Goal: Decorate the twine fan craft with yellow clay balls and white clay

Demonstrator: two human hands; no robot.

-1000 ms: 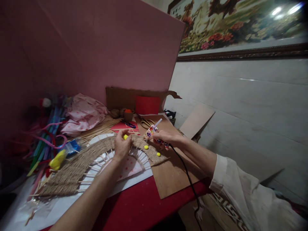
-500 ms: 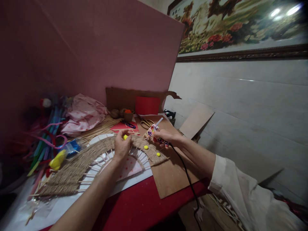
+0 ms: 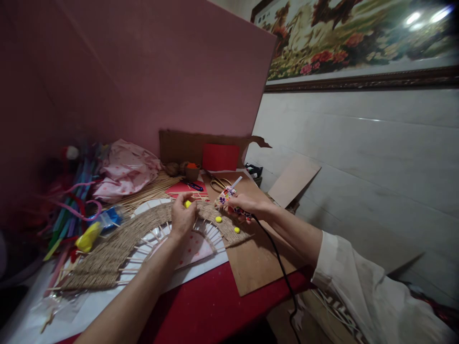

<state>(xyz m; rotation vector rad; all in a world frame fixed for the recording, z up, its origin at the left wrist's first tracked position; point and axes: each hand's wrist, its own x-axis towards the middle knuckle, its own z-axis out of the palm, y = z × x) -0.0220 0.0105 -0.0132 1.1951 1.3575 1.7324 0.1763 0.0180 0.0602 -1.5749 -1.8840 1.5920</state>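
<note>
Yellow pompom (image 3: 187, 204) pinched at left hand (image 3: 182, 218) fingertips, above woven arch (image 3: 118, 241).

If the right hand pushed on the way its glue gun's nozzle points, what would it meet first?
The right hand aims the glue gun left and down. First in line looks to be the woven jute arch just below the tip, with the left hand and its yellow pompom next beyond; depth is unclear.

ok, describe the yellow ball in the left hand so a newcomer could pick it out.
Find the woven twine arch lying on the table. At its top, the left hand pinches a small yellow pom-pom. Two similar yellow balls sit loose on the weave further right; this one is between fingertips.
</note>
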